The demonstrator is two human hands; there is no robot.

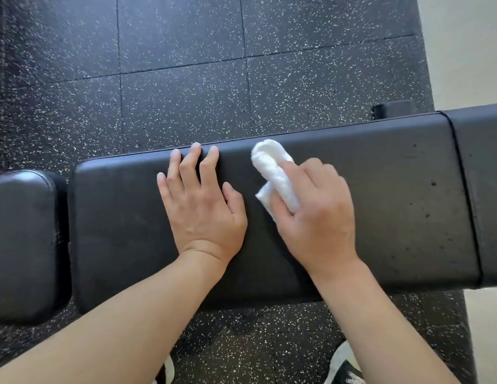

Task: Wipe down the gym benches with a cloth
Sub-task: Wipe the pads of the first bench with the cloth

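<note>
Left hand (201,206) lies flat, fingers spread, on the black bench pad (394,195); right hand (316,214) grips a folded white cloth (272,167) against it.

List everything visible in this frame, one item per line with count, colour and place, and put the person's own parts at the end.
bench pad: one, black, across the middle, scuffed with small marks toward its right end
seat pad: one, black, at the left edge, separated from the bench pad by a gap
end section: one, black, at the right edge past a seam
cloth: one, white, folded, pressed on the bench pad
floor tiles: several, black with white speckles, around the bench
shoes: two, partly seen, bottom edge
left hand: one, flat on the bench pad, fingers spread
right hand: one, gripping the cloth
</note>
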